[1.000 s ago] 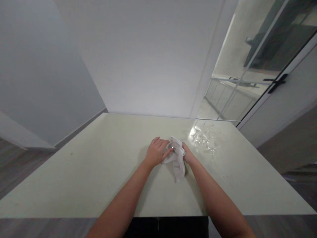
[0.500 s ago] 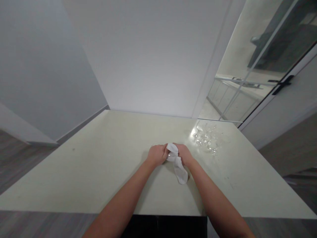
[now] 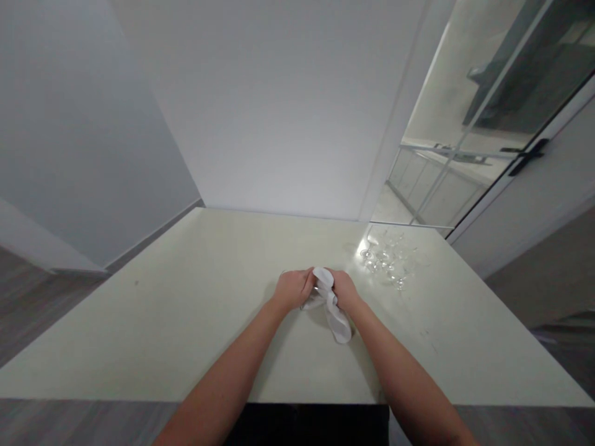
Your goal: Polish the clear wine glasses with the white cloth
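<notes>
Both hands meet over the middle of a pale table point(image 3: 139, 322). My left hand point(image 3: 292, 288) is closed around a clear glass point(image 3: 310, 300), which shows only as a faint glint between the hands. My right hand point(image 3: 344, 288) grips a white cloth point(image 3: 332, 306) that is bunched against the glass and hangs down to the tabletop. Most of the glass is hidden by the fingers and the cloth.
Several clear stemmed glasses point(image 3: 388, 260) stand in a group at the table's far right. A white wall lies behind the table, and a glass door with a black handle point(image 3: 525, 156) is to the right. The table's near edge point(image 3: 297, 402) is close to me.
My left hand has gone from fingers spread on the cloth to closed on the glass. The hands drew together and the cloth bunched up between them, its tail hanging lower right.
</notes>
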The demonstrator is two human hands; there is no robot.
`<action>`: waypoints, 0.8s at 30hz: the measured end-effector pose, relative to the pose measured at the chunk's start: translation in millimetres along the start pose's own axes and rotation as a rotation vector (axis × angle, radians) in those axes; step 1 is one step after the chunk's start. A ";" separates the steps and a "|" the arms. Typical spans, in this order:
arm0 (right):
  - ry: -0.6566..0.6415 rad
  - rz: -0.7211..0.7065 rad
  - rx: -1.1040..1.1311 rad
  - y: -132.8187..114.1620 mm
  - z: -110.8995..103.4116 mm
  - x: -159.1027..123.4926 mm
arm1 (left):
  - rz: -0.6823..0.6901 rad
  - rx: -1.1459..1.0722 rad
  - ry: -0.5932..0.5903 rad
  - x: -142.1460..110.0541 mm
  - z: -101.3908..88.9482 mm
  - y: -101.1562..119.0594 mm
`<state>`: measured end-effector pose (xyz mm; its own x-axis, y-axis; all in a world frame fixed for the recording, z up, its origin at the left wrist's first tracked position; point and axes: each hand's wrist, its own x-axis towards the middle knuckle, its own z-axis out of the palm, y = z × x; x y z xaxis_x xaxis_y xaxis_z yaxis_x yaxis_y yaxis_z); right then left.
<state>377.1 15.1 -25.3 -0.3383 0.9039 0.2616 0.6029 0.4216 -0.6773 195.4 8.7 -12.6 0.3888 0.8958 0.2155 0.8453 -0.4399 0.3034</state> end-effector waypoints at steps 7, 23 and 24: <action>-0.042 0.044 -0.327 -12.9 -9.1 -0.4 | 0.031 -0.036 0.050 -1.0 1.6 -5.4; 0.206 0.122 0.717 -5.4 27.0 6.5 | -0.126 -1.386 0.385 18.6 6.0 -11.8; 0.157 0.101 0.705 -8.6 29.7 5.4 | -0.120 -1.390 0.400 18.1 6.8 -9.0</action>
<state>348.7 14.2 -38.6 -0.1664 0.9579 0.2338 -0.0011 0.2369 -0.9715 197.3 29.3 -17.7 0.0196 0.9559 0.2932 -0.2576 -0.2785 0.9253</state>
